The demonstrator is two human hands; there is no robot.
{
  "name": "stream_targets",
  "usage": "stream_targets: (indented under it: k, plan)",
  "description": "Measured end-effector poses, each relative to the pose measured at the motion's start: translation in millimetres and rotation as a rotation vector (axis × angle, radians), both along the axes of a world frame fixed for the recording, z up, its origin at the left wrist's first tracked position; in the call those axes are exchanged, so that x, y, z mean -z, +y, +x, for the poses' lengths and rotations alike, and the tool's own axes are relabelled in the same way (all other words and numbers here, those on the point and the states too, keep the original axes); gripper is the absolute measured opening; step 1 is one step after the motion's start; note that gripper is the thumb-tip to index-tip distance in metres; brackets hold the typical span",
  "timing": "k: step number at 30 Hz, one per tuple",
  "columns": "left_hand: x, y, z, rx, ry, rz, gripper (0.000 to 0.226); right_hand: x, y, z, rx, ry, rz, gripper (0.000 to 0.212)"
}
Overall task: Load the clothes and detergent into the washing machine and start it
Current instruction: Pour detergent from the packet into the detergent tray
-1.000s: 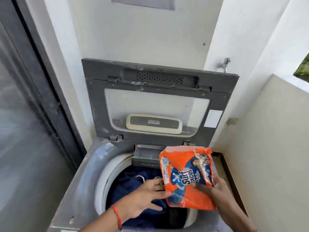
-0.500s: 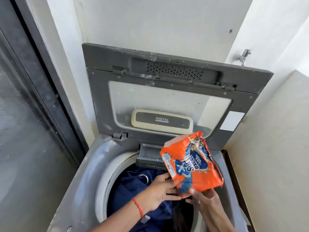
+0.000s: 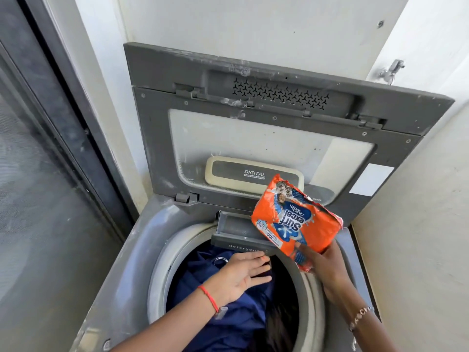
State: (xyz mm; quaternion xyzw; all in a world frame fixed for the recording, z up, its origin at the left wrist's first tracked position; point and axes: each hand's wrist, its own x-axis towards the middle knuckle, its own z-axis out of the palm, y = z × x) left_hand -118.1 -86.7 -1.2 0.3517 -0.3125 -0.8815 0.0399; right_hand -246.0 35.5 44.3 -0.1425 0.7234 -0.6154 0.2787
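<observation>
View from above of a top-load washing machine [image 3: 121,255], grey, w/ its lid [image 3: 266,118] standing up against a white wall. The lid has a clear window and a cream panel reading "DIGITAL".

Inside the round drum sit dark blue clothes [image 3: 228,318], w/ a metal ring showing near the back of the pile.

At the back rim of the drum opening, a grey detergent drawer [image 3: 236,229] is pulled out; its front is labelled "Detergent".

The right hand [image 3: 322,265] grips the lower end of an orange detergent packet [image 3: 294,222], printed "Surf excel quick wash". The packet is tipped, torn end up and to the back, and hangs over the right part of the drawer. A beaded bracelet sits on the right wrist.

The left hand [image 3: 243,273] is loose, fingers spread flat, holding nothing. It hovers over the clothes just in front of the drawer; can't tell if fingertips touch the drawer front. A red thread is tied round the left wrist.

Left of the machine: a dark-framed glass door [image 3: 45,174]. Top right on the wall: a metal tap [image 3: 390,69].
</observation>
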Motion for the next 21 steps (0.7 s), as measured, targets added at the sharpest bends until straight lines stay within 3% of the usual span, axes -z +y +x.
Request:
stream_targets:
  k: [5,21]
  plan:
    - [11.0,-2.7,10.7,0.001,-0.028,0.005,0.02,-1.8,-5.2,-14.3,-0.058,0.156,0.121,0.054]
    - [13.6,-0.6,22.2,-0.014,-0.061,0.031,0.022,-29.3,-24.3,-14.9,-0.189,0.433,0.26,0.062]
